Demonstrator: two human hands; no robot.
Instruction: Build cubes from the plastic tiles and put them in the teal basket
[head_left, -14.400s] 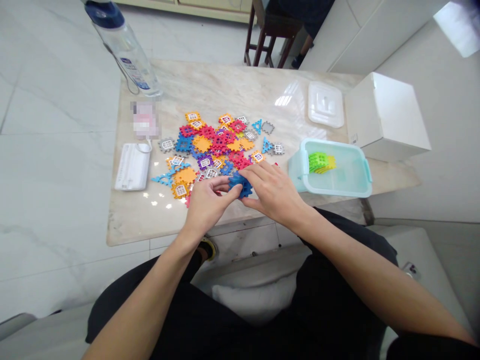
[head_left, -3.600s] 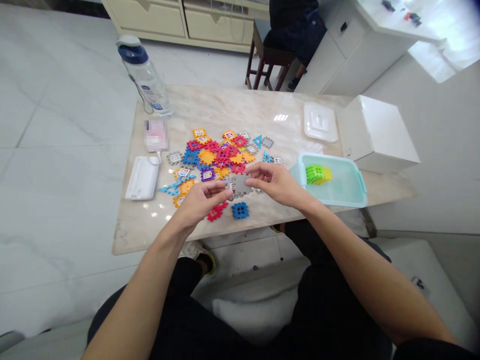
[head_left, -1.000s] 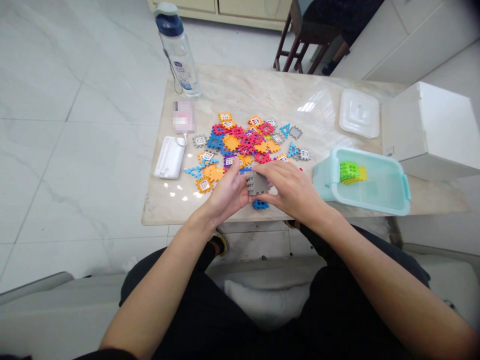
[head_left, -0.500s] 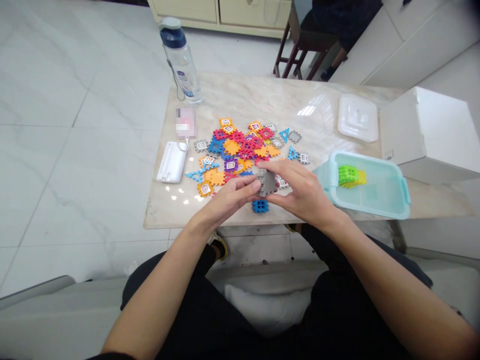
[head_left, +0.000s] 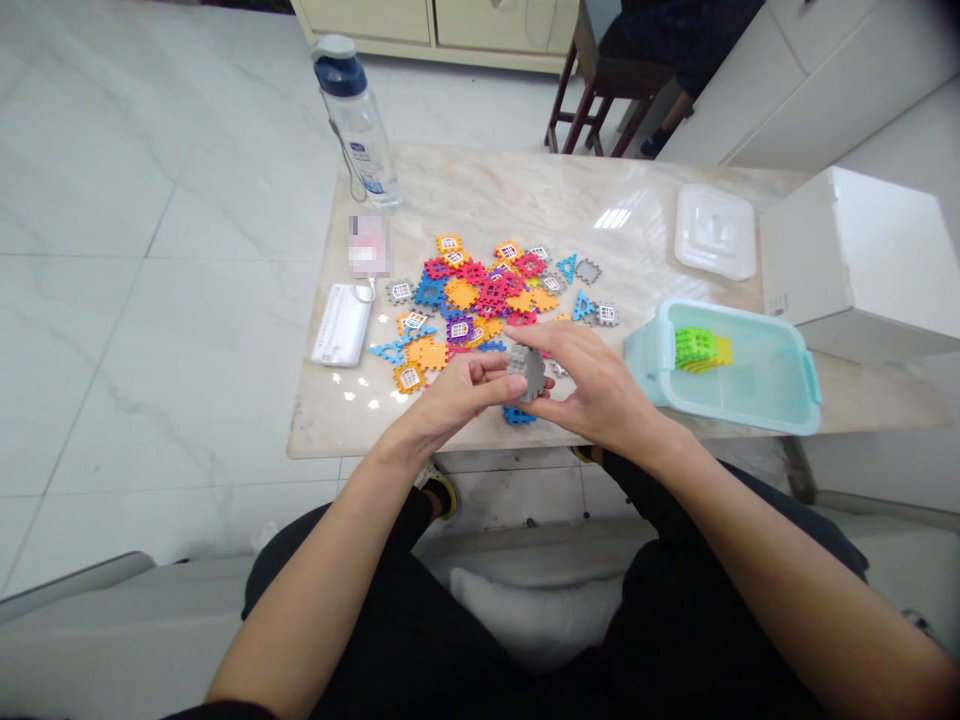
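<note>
1. The left hand [head_left: 461, 395] pinches a small stack of grey toothed pieces [head_left: 531, 373] between thumb and fingers; the right hand [head_left: 596, 375] curls around its other side, thumb below and fingers above.
2. The stack is held above the table [head_left: 495, 180], toward its near edge, with a blue piece [head_left: 517, 415] lying just below the hands by that edge.
3. A mixed pile of toothed pieces [head_left: 493, 291], red, orange, blue, purple and grey, spreads beyond the hands, between the near and far edges.
4. Right of the hands, along the near edge, a light-blue bin [head_left: 769, 395] holds green and yellow pieces [head_left: 696, 346].
5. A translucent lid [head_left: 715, 232] lies toward the far edge, beside a white box [head_left: 862, 265].
6. A water bottle [head_left: 364, 140] stands at the far left corner; a white power bank [head_left: 342, 325] lies by the left edge.
</note>
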